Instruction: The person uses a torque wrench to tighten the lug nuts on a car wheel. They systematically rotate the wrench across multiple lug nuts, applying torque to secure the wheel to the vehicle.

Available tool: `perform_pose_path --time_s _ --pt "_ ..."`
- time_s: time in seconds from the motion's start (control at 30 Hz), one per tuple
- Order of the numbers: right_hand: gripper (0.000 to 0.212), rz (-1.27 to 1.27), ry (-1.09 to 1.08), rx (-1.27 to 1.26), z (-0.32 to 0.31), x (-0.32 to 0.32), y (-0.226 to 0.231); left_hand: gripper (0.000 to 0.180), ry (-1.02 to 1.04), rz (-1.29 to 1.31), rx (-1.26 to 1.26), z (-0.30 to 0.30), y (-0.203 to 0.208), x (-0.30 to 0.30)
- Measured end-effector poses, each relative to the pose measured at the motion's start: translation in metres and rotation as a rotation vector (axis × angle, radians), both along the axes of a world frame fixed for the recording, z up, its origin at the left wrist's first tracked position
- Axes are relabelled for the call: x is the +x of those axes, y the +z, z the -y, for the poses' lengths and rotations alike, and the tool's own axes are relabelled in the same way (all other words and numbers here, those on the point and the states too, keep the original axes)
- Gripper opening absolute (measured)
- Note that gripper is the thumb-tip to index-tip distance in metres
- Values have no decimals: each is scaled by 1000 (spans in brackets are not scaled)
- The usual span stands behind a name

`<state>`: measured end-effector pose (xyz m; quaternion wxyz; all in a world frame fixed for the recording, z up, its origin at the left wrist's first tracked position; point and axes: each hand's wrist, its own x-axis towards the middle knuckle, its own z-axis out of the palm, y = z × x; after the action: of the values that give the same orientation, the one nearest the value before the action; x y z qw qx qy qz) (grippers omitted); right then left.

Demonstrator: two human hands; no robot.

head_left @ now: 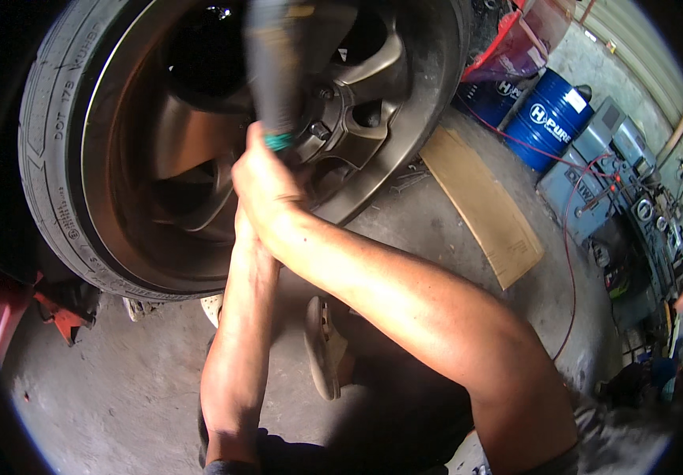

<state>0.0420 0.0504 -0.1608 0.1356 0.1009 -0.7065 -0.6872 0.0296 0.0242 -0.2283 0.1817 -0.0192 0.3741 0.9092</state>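
Observation:
In front of me a bronze-coloured alloy wheel [191,142] stands upright inside its black tyre [50,150]. My right hand [268,174] is closed round the lower end of a dark grey power tool [274,71], with a teal band [279,142] at its grip. The tool is smeared by motion; it looks like an impact wrench and covers part of the wheel's hub. My left hand [245,226] is right beneath and behind the right one, its fingers hidden. To the right of the tool, a dark lug nut [320,130] shows by the hub.
A flat cardboard sheet [484,206] lies on the concrete floor to the right, with wrenches [411,180] beside it. Farther right are a blue drum [549,119], grey cases [575,194] and a red hose [569,261]. A red stand [64,315] is at left; my shoe [324,348] is below.

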Motion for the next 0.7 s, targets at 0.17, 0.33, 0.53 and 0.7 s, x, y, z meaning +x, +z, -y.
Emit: perform_pose_path --time_s 0.17,0.33,0.53,0.7 --pt "8 51 299 -386 -19 9 6 35 4 41 323 -1 3 -1" --pt "28 233 -146 -1458 -67 -6 17 24 -39 194 575 -1 4 -1" --pt "54 473 -418 -2055 -89 -15 -29 21 -55 157 385 8 0 -3" --pt "13 211 -350 -1334 -63 -19 -14 14 17 175 321 8 0 -3"
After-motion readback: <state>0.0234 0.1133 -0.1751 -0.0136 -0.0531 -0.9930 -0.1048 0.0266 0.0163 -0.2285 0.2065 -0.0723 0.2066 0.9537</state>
